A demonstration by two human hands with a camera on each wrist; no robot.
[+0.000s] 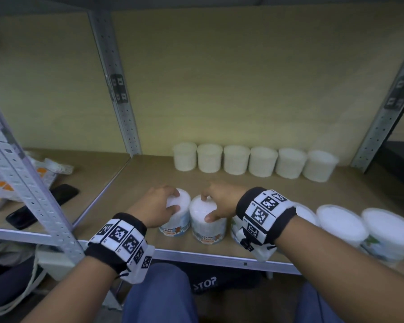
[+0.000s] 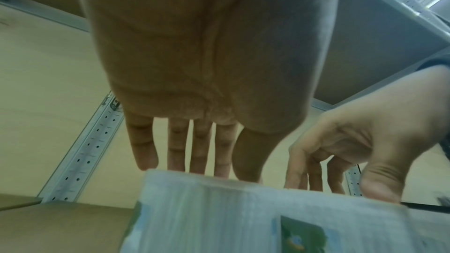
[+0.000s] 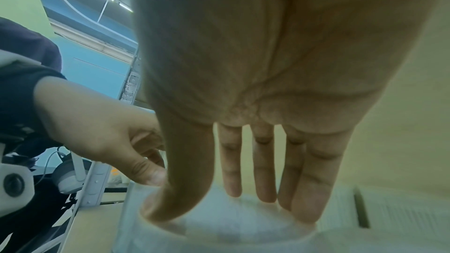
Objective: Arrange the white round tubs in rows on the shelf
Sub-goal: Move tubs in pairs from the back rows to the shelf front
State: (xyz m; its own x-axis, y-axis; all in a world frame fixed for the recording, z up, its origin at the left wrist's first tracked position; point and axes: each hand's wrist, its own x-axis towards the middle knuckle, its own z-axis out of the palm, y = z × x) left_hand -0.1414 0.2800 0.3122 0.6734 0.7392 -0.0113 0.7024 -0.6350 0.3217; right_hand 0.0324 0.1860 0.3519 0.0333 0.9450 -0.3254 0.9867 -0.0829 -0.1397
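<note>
A person's two hands reach onto a brown particle-board shelf (image 1: 135, 183) framed in perforated grey metal, each set on top of a white round plastic tub of cotton buds. The left hand (image 1: 155, 205) caps the left white round tub with a blue-and-orange label (image 1: 176, 215), fingers curled over the far rim of its lid and thumb pressed on the near side; in the left wrist view the fingertips (image 2: 146, 163) disappear behind the tub's upper edge. The right hand (image 1: 219, 201) grips the neighbouring white round tub (image 1: 208, 224) in the same way, fingers hooked over the lid's far edge and thumb on its near side, as the right wrist view confirms, with the fingers (image 3: 309, 195) and thumb spread round the lid. The two tubs stand upright, touching side by side, near the front edge of the shelf. To their right, more tubs (image 1: 343, 224) line the front edge, partly hidden by the right forearm. Along the far side, against the pale back panel, a row of six plain white tubs (image 1: 254, 162) stands side by side. On the adjoining shelf to the left lie a black phone (image 1: 63, 193), a second dark flat object nearer the front, and white-and-orange packets (image 1: 0, 185). Both wrists wear black bands (image 1: 266, 215) carrying black-and-white square markers.
</note>
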